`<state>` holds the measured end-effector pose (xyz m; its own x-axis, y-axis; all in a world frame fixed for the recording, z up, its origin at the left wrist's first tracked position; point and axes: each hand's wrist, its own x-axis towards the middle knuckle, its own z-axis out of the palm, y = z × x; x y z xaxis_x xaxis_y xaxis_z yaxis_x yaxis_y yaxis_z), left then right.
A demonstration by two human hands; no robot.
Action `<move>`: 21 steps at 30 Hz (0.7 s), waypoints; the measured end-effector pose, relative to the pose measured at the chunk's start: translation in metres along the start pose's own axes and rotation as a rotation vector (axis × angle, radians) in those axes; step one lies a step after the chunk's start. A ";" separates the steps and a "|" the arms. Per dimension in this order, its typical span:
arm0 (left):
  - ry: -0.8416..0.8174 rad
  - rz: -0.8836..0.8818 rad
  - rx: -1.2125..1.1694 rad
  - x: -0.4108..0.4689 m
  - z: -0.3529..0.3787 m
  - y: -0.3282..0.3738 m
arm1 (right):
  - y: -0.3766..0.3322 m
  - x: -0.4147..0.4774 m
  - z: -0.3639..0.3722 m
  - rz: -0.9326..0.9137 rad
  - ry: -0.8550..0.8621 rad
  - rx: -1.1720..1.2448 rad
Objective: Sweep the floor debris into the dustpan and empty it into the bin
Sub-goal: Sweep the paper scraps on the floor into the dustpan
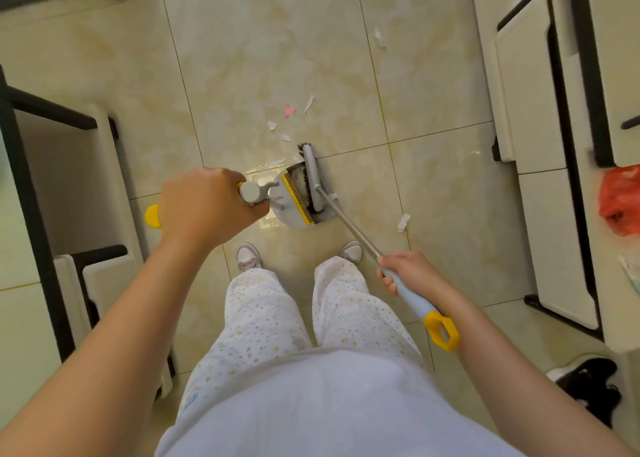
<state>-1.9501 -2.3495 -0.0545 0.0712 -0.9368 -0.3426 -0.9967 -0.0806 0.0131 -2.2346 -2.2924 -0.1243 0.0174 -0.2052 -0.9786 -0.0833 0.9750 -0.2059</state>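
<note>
Fingers of your left hand (207,207) wrap the dustpan (292,219) handle and your right hand (408,271) grips the broom (310,171) pole, bristles resting at the pan's mouth on the tiled floor (263,51). You seem mid-sweep: paper scraps (289,110) lie just beyond the pan and one right of the pole, so next reach past them and draw them in. White, black-framed furniture (530,86) lines both sides; no bin is in view.

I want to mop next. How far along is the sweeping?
Done: unclear, what the dustpan holds is hidden. In hand: left hand grips its handle, right hand the broom, head at the pan's mouth. Left: pink scrap and white scraps on the tiles, then emptying.
</note>
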 end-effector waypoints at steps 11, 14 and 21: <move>-0.009 0.024 -0.025 -0.013 0.005 -0.004 | 0.004 0.014 -0.005 -0.129 0.249 -0.218; -0.025 0.042 -0.029 -0.019 0.008 -0.009 | 0.008 0.020 -0.017 -0.125 0.306 -0.208; -0.014 0.133 0.052 -0.025 0.001 0.002 | 0.045 0.034 -0.046 -0.064 0.466 -0.217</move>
<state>-1.9541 -2.3256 -0.0471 -0.0621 -0.9331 -0.3543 -0.9980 0.0622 0.0111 -2.2837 -2.2593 -0.1672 -0.4125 -0.3280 -0.8499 -0.3022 0.9294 -0.2120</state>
